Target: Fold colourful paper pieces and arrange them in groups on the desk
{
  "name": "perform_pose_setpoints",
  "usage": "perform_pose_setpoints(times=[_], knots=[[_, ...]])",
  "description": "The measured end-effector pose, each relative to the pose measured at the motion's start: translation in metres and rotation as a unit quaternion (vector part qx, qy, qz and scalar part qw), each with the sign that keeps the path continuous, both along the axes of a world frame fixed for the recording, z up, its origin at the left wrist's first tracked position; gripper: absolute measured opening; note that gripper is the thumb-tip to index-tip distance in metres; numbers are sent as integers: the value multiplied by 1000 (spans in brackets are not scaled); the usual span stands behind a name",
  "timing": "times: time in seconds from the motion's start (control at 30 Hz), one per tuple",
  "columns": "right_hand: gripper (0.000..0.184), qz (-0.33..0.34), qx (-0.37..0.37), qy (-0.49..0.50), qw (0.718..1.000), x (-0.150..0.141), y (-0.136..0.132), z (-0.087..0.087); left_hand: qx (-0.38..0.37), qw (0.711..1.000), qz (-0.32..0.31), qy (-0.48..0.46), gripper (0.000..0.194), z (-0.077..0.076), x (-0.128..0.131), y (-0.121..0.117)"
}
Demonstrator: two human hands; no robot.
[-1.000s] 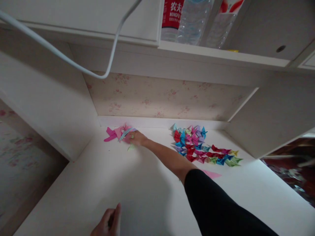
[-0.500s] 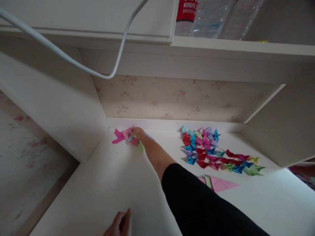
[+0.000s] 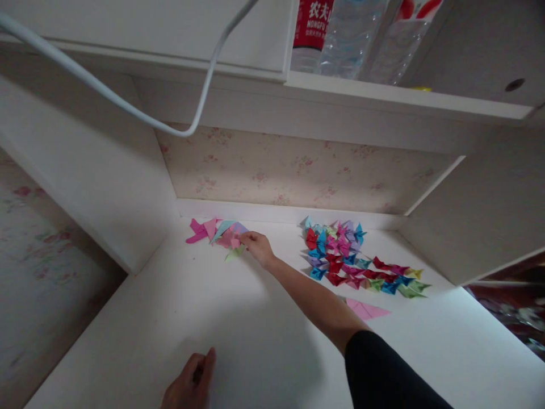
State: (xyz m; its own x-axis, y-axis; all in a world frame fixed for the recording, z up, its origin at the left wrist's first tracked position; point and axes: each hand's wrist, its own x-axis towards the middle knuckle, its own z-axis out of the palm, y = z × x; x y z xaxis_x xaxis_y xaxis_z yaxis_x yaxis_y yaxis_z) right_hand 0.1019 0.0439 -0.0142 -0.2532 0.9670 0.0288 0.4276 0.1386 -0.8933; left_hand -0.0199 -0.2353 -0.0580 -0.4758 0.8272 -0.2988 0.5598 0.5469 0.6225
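Observation:
Stretched out to the back left of the white desktop, my right hand (image 3: 259,247) has its fingertips pinched together on a pink folded paper piece (image 3: 235,237). That piece is at the right side of a small group of folded papers: magenta (image 3: 197,230), light blue (image 3: 221,229) and light green (image 3: 234,253). How firmly the fingers grip it is hard to see. My left hand (image 3: 191,379) is curled at the bottom edge, thumb against the fingers, with nothing visible in it. Several colourful origami cranes (image 3: 340,255) lie in rows to the right.
A pink folded paper triangle (image 3: 367,309) lies partly behind my right forearm. Overhead, a shelf (image 3: 395,96) holds plastic water bottles (image 3: 351,40). A white cable (image 3: 128,108) hangs across the upper left. Side panels (image 3: 481,210) flank the desktop (image 3: 238,329).
My right hand has drawn back to the right from over the folded papers, uncovering more of them. The view has shifted a little to the right. My left hand stays curled.

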Motion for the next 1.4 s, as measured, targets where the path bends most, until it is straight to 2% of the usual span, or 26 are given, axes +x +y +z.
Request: perform_pose_setpoints(times=[0.13, 0.27, 0.4, 0.47, 0.57, 0.63, 0.73, 0.83, 0.9, 0.97, 1.03, 1.1, 1.17, 1.27, 1.4], knots=[[37, 0, -36, 85, 996, 52, -48, -6, 2, 1000, -9, 9, 42, 4, 2, -1], [31, -43, -81, 232, 968, 95, -90, -1, -10, 1000, -16, 15, 41, 2, -1, -3], [32, -82, -96, 285, 950, 120, -125, 9, 50, 998, -28, -10, 43, -4, 5, -3], [32, -101, -92, 296, 946, 127, -141, 11, 113, 992, -43, -47, 44, -2, 19, 1], [31, -124, -84, 295, 944, 132, -161, 10, 208, 971, -91, -77, 38, 10, 50, 9], [30, -126, -85, 291, 945, 134, -174, 7, 261, 955, -134, -42, 32, 21, 72, 16], [27, -114, -87, 283, 948, 137, -189, 4, 327, 926, -187, 31, 36, 37, 96, 28], [25, -103, -90, 282, 950, 142, -199, 6, 360, 906, -219, 36, 36, 47, 112, 38], [25, -106, -88, 285, 949, 148, -203, 8, 360, 906, -221, -4, 35, 50, 120, 43], [25, -114, -86, 295, 945, 153, -206, 10, 339, 918, -196, -70, 35, 52, 128, 45], [27, -119, -86, 321, 936, 157, -209, 12, 298, 930, -151, -154, 45, 54, 136, 44], [33, -120, -89, 357, 922, 160, -211, 14, 249, 928, -106, -257, 59, 55, 143, 43], [42, -125, -89, 385, 910, 162, -212, 15, 208, 902, -69, -373, 64, 57, 150, 41], [44, -142, -85, 374, 912, 165, -214, 15, 160, 840, -10, -519, 57, 58, 158, 38], [39, -176, -95, 316, 927, 171, -214, 12, 105, 781, 71, -612, 52, 56, 165, 38]])
